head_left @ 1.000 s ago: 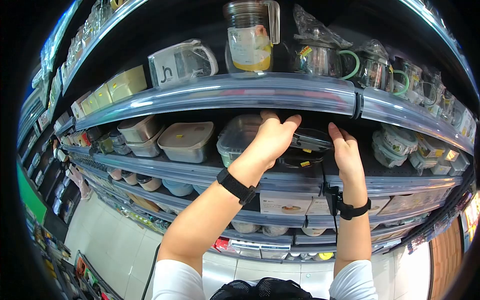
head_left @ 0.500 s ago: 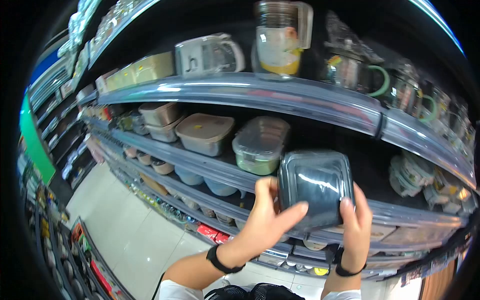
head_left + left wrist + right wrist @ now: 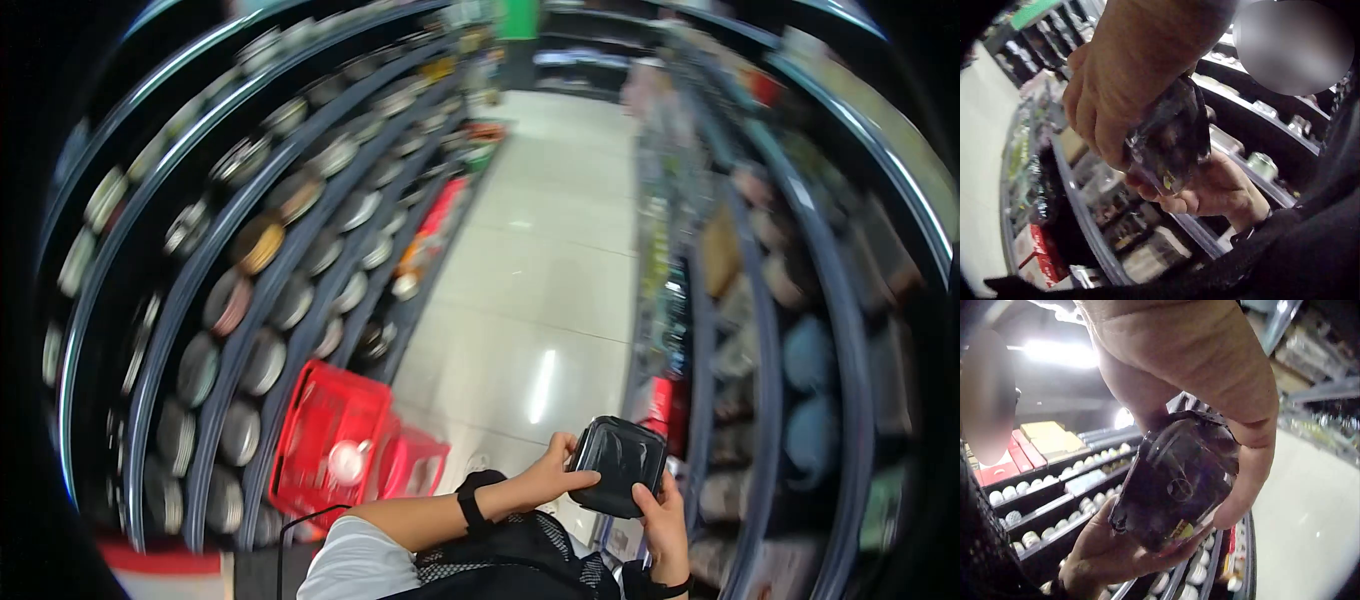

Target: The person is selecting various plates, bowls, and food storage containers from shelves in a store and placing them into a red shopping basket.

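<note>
A black square food container [image 3: 622, 465] in clear glossy wrapping is held low in front of the body. My left hand [image 3: 545, 478] grips its left side, thumb over the top face. On the opposite side my right hand [image 3: 662, 515] holds the near right corner, its thumb also on top. Seen from the right wrist, the underside of the container [image 3: 1172, 481] faces the camera, with a small yellow sticker [image 3: 1182, 529] near one edge. Fingers of both hands curl beneath it.
A red shopping basket [image 3: 284, 455] with a white round item [image 3: 348, 461] inside stands at left beside the shelf. Bowls and plates line the left shelving [image 3: 215, 225]. Blurred goods fill the right shelving [image 3: 835, 265]. A pale tiled aisle [image 3: 530, 200] runs between them.
The container came off the shelf into both hands and was drawn down toward the body. The head view swung left from the shelf to the aisle, bringing the red basket into sight.
</note>
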